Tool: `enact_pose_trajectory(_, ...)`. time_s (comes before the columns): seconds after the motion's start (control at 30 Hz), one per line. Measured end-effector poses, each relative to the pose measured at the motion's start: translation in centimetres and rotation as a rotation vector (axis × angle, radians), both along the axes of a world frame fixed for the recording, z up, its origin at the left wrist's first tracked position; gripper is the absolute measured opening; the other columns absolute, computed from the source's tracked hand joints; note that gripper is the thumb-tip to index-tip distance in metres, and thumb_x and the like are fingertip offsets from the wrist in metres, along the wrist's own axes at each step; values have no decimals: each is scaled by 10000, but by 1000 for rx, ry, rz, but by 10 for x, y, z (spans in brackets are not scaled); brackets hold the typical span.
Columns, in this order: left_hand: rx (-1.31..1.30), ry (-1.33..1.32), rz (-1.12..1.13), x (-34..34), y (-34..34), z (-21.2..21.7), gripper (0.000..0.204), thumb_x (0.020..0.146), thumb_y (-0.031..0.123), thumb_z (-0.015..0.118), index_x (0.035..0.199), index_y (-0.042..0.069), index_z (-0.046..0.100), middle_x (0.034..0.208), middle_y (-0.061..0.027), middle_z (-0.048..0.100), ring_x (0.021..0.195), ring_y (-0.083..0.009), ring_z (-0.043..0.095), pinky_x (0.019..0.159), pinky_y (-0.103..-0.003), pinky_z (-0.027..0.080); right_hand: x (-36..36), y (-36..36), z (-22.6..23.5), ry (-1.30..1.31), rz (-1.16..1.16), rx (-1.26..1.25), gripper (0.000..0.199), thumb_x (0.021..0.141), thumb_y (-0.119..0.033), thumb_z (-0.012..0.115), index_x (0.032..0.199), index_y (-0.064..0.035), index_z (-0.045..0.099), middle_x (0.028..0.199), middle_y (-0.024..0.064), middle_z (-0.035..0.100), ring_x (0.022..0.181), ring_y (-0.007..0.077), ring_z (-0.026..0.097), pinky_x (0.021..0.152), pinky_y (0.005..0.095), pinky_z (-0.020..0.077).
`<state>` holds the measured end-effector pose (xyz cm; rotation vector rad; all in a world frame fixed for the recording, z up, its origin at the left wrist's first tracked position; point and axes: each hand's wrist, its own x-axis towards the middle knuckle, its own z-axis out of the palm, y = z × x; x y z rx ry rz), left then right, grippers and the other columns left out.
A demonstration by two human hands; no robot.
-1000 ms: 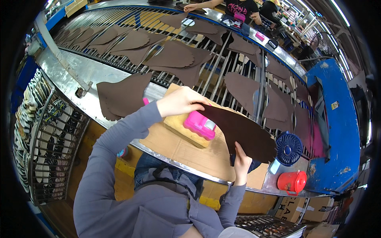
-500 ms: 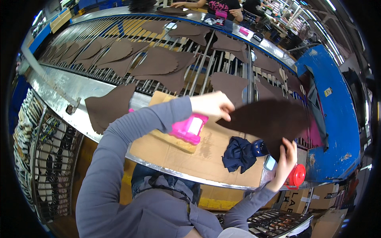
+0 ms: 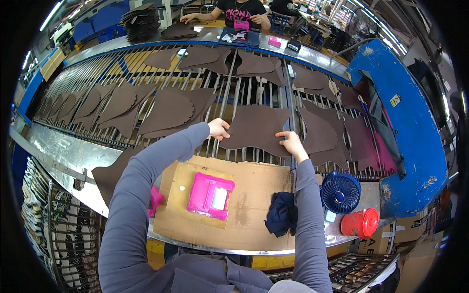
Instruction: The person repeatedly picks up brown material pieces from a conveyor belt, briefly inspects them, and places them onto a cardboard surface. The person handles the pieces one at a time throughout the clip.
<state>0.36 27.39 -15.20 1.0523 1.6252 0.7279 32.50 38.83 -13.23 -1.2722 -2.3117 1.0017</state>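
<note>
A long roller conveyor (image 3: 244,97) carries many brown leather pieces. Near it, a cardboard-covered counter (image 3: 254,195) holds a pink frame (image 3: 210,195), a blue fan (image 3: 340,193) and a red cup (image 3: 360,222). One brown leather piece (image 3: 254,129) lies flat on the rollers; the left hand (image 3: 218,129) and right hand (image 3: 291,142), well apart, pinch its near corners.

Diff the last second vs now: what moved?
The brown leather piece went from held up at the right, over the cardboard, forward onto the conveyor rods. Left hand and right hand now press its near corners flat. Pink frame, dark cloth, blue fan, red cup stayed.
</note>
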Motion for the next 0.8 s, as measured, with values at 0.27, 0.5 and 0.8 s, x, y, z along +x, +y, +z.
enact_pose_trajectory(0.27, -89, 86, -117, -24, -12, 22, 438, 822, 135, 716, 1200, -51, 596, 965, -91, 685, 784, -117, 661, 666, -231, 542, 8, 1, -31, -35, -56, 115, 294, 766, -37, 657, 1054, 11, 689, 959, 194, 708, 894, 252, 699, 815, 319, 527)
enact_pose_trajectory(0.5, 226, 25, -148, -69, -142, 135, 399, 919, 197, 615, 1236, -41, 571, 1107, -101, 674, 985, -140, 627, 879, -260, 474, 17, -10, -11, -259, -75, 91, 243, 821, -151, 608, 1022, -104, 735, 1010, 190, 689, 979, 340, 661, 887, 398, 509)
enact_pose_trajectory(0.8, 382, 252, 658, -162, -418, 101, 350, 940, 146, 596, 1257, 1, 570, 1100, -103, 671, 1050, -131, 609, 902, -250, 463, 15, -58, 61, -294, -275, 366, 308, 854, -294, 609, 1116, -160, 699, 1038, 165, 686, 996, 348, 650, 877, 428, 506)
